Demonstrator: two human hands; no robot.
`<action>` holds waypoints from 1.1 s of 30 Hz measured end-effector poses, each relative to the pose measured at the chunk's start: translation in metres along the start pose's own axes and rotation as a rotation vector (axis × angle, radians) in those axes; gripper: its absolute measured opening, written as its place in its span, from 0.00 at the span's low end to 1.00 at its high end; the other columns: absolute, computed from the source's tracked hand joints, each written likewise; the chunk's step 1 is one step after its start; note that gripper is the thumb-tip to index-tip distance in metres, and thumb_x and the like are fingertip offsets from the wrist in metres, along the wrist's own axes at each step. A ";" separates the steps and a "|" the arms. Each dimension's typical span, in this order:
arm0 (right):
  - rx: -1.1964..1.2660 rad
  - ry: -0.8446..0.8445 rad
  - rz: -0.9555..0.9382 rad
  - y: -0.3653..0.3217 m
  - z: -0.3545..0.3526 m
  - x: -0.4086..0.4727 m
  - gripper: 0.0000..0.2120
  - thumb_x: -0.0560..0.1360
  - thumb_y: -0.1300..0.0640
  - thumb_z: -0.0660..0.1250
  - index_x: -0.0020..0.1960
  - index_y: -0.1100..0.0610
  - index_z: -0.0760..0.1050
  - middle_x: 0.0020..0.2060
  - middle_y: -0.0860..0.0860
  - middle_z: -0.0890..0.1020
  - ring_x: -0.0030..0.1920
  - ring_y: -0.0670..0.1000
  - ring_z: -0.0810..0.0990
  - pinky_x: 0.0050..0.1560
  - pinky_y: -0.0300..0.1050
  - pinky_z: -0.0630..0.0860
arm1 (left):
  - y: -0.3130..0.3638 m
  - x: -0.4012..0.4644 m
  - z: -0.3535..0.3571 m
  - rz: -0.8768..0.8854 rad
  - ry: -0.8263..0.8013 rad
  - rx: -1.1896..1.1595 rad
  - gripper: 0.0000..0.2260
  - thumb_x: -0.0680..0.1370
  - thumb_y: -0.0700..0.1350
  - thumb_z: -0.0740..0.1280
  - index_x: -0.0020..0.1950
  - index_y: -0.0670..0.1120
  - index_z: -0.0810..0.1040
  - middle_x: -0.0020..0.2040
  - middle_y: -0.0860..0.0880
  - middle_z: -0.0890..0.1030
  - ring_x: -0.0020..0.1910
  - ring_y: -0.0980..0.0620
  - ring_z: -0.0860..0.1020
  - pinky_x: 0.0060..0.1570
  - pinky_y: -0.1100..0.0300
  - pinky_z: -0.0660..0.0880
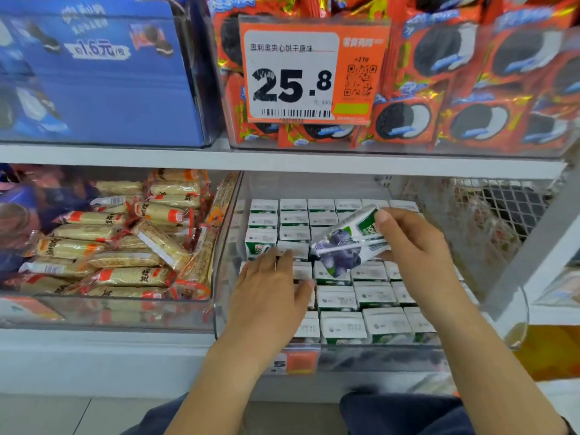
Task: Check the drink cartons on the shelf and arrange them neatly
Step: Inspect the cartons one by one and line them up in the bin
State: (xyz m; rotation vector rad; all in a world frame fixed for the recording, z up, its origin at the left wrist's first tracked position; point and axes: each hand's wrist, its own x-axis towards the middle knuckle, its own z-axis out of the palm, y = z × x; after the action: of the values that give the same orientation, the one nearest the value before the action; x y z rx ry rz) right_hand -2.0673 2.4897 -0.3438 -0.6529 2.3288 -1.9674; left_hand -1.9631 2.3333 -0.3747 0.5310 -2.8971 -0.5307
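- Head view, lower shelf: a clear plastic bin (219, 277) holds rows of small white-and-green drink cartons (342, 328) standing upright, tops facing the camera.
- Right hand (417, 246): raised above the middle rows of the bin; thumb and fingers clamped on one lifted carton (348, 243). This carton is tilted, clear of the rows beneath it, with a blueberry print on the face turned to the camera.
- Left hand (270, 287): reaches into the left part of the bin, palm down, fingers straight and close together. The fingertips lie on the tops of the standing cartons just left of the lifted carton; nothing is grasped.
- Row condition: the front rows stand level and tight together. One carton (260, 243) at the left of the middle rows sits higher than its neighbours, its green side showing.
- Left of the bin: a second clear bin (103, 304) holds a loose heap of wrapped snack bars (125, 255).
- Upper shelf: a large orange price tag (310, 73) reading 25.8 hangs in front of red biscuit packets (489, 89); a blue display box (103, 76) stands to the left.
- Bottom edge of view: dark trousers (405, 412) visible.
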 end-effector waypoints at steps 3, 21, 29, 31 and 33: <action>0.213 -0.049 0.163 -0.001 -0.001 -0.011 0.11 0.78 0.53 0.63 0.45 0.58 0.80 0.33 0.49 0.83 0.36 0.45 0.83 0.36 0.35 0.78 | 0.005 -0.002 -0.005 -0.028 0.257 -0.405 0.21 0.81 0.52 0.57 0.75 0.55 0.62 0.66 0.55 0.75 0.59 0.55 0.76 0.53 0.59 0.73; 0.378 -0.080 0.271 -0.009 0.028 -0.023 0.09 0.76 0.55 0.66 0.42 0.58 0.81 0.34 0.51 0.85 0.35 0.46 0.84 0.32 0.35 0.77 | 0.022 -0.010 -0.007 0.172 0.261 -0.475 0.27 0.64 0.59 0.72 0.61 0.65 0.67 0.52 0.62 0.78 0.48 0.62 0.78 0.44 0.57 0.79; 0.363 -0.126 0.299 -0.008 0.028 -0.024 0.12 0.76 0.51 0.66 0.40 0.56 0.83 0.36 0.52 0.85 0.36 0.47 0.84 0.33 0.35 0.77 | 0.019 -0.011 -0.007 0.155 0.281 -0.548 0.25 0.63 0.56 0.73 0.58 0.63 0.73 0.48 0.61 0.81 0.47 0.62 0.79 0.43 0.54 0.80; 0.403 -0.145 0.313 -0.008 0.026 -0.023 0.13 0.73 0.46 0.66 0.40 0.53 0.84 0.39 0.52 0.86 0.38 0.47 0.84 0.35 0.36 0.78 | 0.018 -0.011 -0.008 0.129 0.280 -0.624 0.22 0.64 0.56 0.74 0.57 0.61 0.76 0.48 0.61 0.82 0.48 0.62 0.80 0.44 0.55 0.80; 0.482 -0.194 0.327 -0.009 0.024 -0.022 0.15 0.68 0.43 0.68 0.43 0.52 0.85 0.41 0.52 0.86 0.39 0.48 0.84 0.37 0.38 0.79 | 0.018 -0.010 -0.009 0.088 0.281 -0.727 0.22 0.65 0.55 0.76 0.58 0.58 0.78 0.49 0.60 0.82 0.49 0.60 0.80 0.46 0.57 0.80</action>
State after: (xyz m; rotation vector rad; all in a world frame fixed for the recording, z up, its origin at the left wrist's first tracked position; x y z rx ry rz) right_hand -2.0381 2.4735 -0.3457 -0.3760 1.6331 -2.0774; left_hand -1.9576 2.3496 -0.3608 0.3235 -2.2272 -1.2870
